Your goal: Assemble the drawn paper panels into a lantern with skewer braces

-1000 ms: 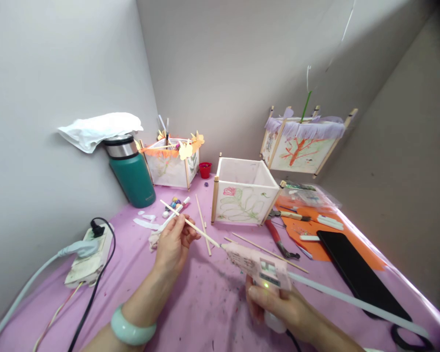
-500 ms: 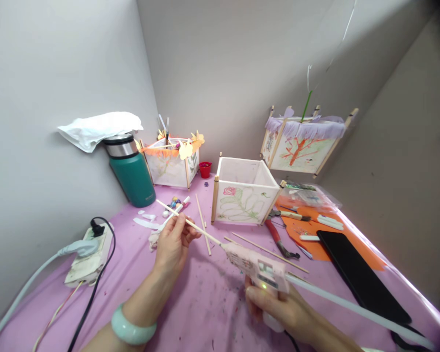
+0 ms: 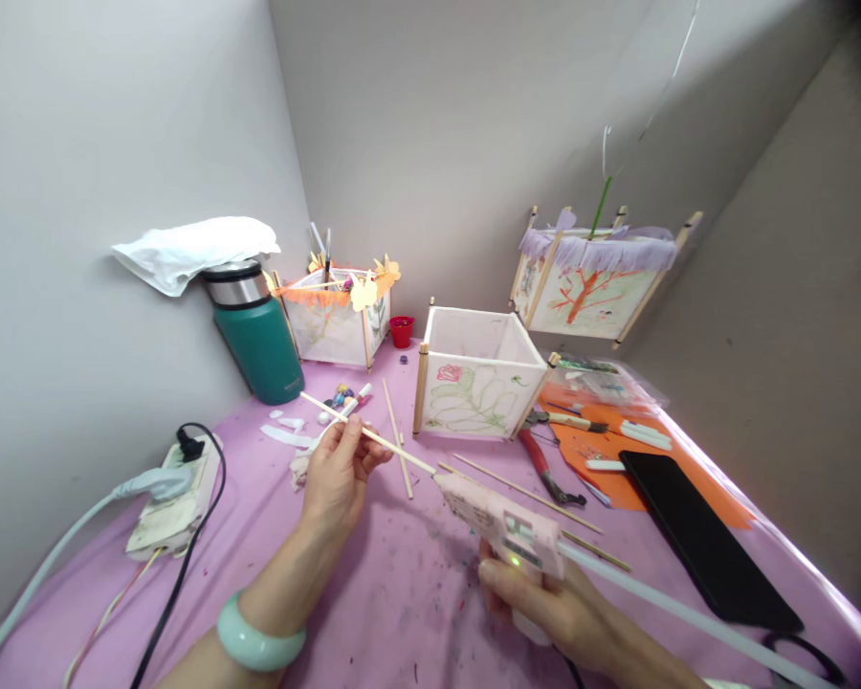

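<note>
My left hand pinches a thin wooden stick around its middle. The stick slants down to the right, and its near end meets the nozzle of a pale pink hot glue gun. Whether the two touch cannot be made out. My right hand is wrapped round the gun's handle, with a small green light glowing above the thumb. A long translucent glue stick sticks out of the gun's back. Behind the gun stands a square white lantern with a flower drawing. More wooden sticks lie before it.
On the left are a power strip with cords and a green bottle. A decorated lantern stands behind; another lantern hangs at right. Pliers, a black phone-like slab and orange paper lie right.
The wooden stick has shifted very slightly left, its near end staying by the nozzle. The glue gun has tilted a little and moved slightly left. Both hands keep their holds.
</note>
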The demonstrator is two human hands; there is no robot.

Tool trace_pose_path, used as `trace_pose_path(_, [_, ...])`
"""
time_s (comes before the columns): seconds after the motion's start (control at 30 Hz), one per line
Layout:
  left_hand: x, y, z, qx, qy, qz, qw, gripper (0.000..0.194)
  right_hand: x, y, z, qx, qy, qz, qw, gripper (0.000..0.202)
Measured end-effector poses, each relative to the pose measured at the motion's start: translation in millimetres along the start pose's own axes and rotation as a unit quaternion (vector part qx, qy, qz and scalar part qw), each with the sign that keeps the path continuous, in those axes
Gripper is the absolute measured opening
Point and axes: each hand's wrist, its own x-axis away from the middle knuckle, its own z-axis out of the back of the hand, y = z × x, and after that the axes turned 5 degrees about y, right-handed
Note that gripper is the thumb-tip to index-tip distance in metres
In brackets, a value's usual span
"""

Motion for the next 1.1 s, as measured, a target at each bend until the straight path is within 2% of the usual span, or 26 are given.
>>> trace_pose_path(0.37, [0.5, -0.8, -0.1, 0.000, 0.009, 0.002, 1.000, 0.031, -0.3, -7.4, 0.6, -0.015, 0.012, 0.009, 1.000, 0.042])
trace_pose_path(0.57, [0.1, -0.6, -0.3, -0.004, 0.009, -0.004, 1.000, 0.030, -1.1, 0.6, -0.4, 0.019, 0.025, 0.019, 0.999, 0.039])
trace_pose_path(1.1, [0.2, -0.5, 0.2, -0.013, 0.023, -0.003, 1.000, 0.034, 0.9, 11.7, -5.3, -0.006, 0.038, -0.047, 0.998, 0.038])
